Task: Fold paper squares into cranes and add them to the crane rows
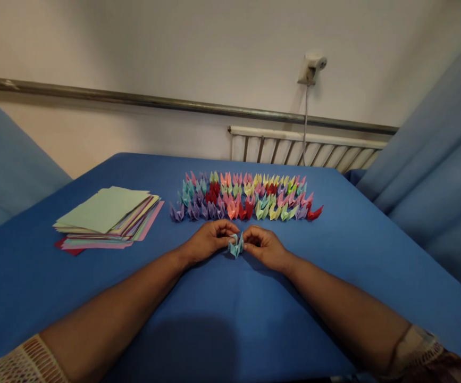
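A small light-blue folded paper crane (235, 246) sits between my two hands, low over the blue table (222, 314). My left hand (208, 240) pinches its left side with curled fingers. My right hand (262, 246) pinches its right side the same way. Just beyond my hands stand rows of several finished paper cranes (246, 197) in purple, red, pink, yellow, green and teal.
A fanned stack of coloured square paper sheets (108, 218) lies on the table to the left. Blue curtains (437, 159) hang at both sides. A metal rail (174, 102) and a white bed-end frame (306, 146) run along the wall behind.
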Demonstrator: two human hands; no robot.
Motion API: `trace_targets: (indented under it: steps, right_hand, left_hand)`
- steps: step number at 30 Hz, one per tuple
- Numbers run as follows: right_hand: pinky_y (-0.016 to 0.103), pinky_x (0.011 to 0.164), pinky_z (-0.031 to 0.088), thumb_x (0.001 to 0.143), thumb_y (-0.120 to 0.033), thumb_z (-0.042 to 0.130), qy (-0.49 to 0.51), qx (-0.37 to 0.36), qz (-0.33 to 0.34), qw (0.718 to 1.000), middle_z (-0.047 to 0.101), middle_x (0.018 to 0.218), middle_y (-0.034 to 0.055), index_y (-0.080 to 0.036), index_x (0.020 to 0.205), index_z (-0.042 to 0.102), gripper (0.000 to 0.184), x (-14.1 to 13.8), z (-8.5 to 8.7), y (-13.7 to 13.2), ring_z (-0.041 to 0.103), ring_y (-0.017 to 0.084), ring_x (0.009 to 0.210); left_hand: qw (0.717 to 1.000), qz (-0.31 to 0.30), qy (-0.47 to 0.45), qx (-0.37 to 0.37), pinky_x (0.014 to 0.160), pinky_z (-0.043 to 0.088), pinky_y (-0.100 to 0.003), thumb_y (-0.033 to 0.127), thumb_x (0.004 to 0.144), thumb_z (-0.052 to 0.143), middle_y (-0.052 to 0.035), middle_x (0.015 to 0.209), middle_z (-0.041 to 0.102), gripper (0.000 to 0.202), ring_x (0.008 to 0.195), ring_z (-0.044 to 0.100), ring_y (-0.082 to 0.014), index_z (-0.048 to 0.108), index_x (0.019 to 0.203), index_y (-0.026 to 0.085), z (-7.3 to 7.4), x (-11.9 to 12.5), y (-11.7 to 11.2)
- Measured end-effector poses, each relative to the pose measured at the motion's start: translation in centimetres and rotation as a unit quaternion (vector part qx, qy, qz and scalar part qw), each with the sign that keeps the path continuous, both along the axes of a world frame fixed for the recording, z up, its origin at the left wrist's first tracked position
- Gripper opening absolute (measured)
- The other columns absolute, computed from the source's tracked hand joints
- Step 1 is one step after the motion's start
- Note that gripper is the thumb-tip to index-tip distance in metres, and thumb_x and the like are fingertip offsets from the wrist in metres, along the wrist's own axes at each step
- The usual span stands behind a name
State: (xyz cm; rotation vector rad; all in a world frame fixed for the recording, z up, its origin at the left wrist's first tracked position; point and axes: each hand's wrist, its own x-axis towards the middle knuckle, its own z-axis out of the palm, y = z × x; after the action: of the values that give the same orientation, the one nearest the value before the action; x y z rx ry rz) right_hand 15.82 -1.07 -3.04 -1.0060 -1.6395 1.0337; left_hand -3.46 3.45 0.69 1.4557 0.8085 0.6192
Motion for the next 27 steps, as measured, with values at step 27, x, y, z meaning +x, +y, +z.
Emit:
trace_targets:
  steps: [27]
  right_hand:
    - [0.023, 0.059, 0.04, 0.079, -0.011, 0.062, -0.014, -0.002, -0.021, 1.0, 0.052, 0.073, -0.0045, -0.02, 0.076, 0.057, 0.01, -0.31, 0.02, 0.83, 0.048, 0.01, 0.062]
  left_hand:
    - [0.996, 0.021, 0.044, 0.08, 0.067, 0.051, -0.029, 0.031, 0.074, 0.066, 0.0005, 0.079, 0.065, 0.021, 0.072, 0.062, -0.015, 0.059, 0.089, 0.018, -0.36, 0.26, 0.4]
